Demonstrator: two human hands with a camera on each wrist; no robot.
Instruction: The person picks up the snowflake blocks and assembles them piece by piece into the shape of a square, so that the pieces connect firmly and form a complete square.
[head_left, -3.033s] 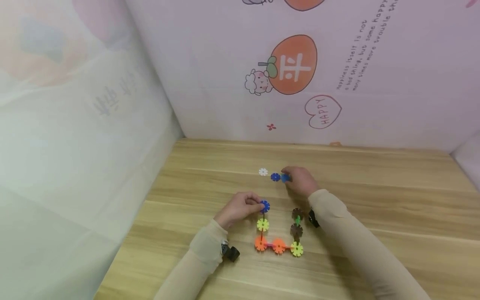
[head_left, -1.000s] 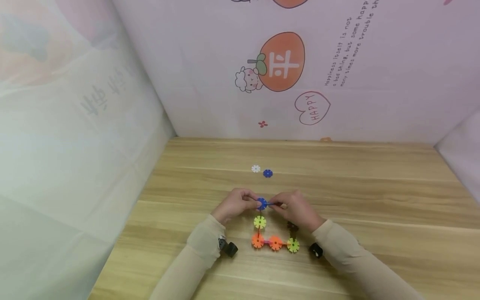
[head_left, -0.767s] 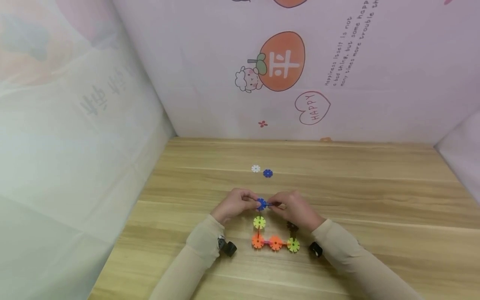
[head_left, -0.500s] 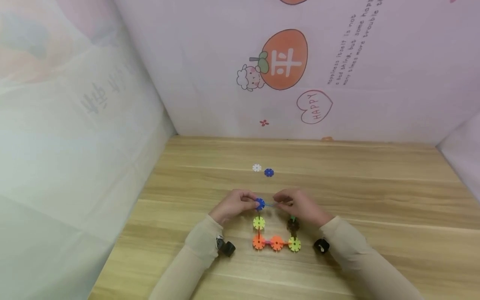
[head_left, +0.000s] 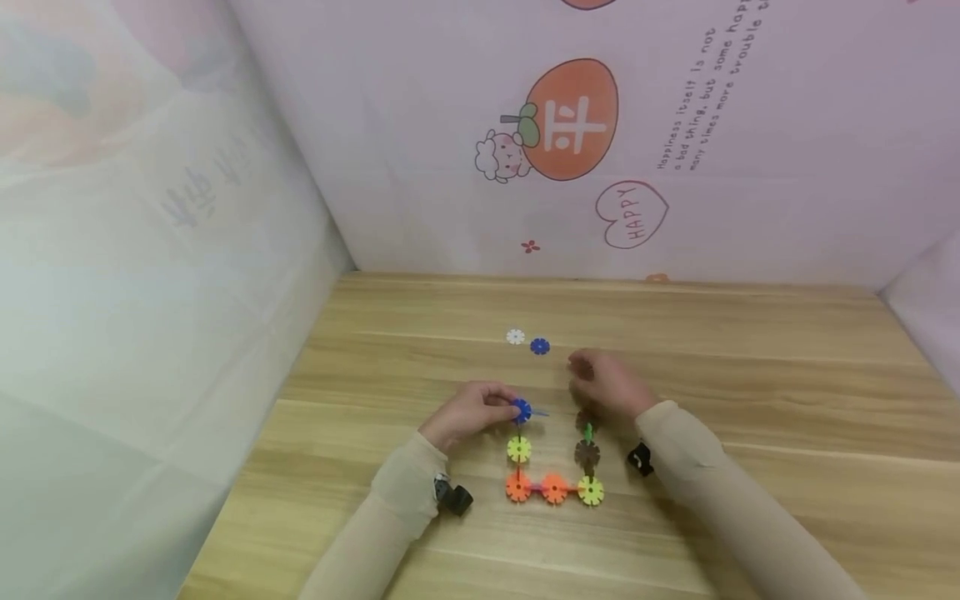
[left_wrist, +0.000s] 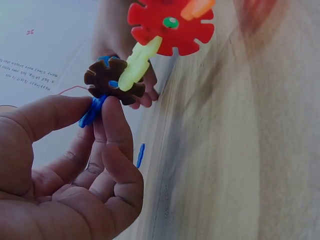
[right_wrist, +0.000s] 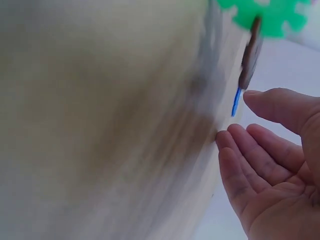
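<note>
My left hand [head_left: 474, 410] pinches a dark blue notched plastic disc [head_left: 522, 410] between thumb and fingers. That disc ends a U-shaped chain of interlocked discs, and a lighter blue disc [head_left: 541, 412] sticks out edge-on from its right. A brown disc [left_wrist: 102, 80] and a yellow one [left_wrist: 135, 65] join on below it in the left wrist view. Along the bottom run two orange discs [head_left: 554, 488]; a brown disc [head_left: 587, 453] and a green one [head_left: 588, 433] stand on the right side. Above that side, my right hand [head_left: 611, 383] holds nothing, its fingers loosely bent.
Farther back on the wooden table [head_left: 750, 375] lie a loose blue disc [head_left: 540, 346] and a white disc [head_left: 515, 337]. A printed cloth [head_left: 450, 167] hangs behind the table, and another pale cloth [head_left: 150, 333] closes off the left side.
My right hand took the light blue disc from the back and brought it against the dark blue one. It has since let go and moved back and right. My left hand kept its pinch.
</note>
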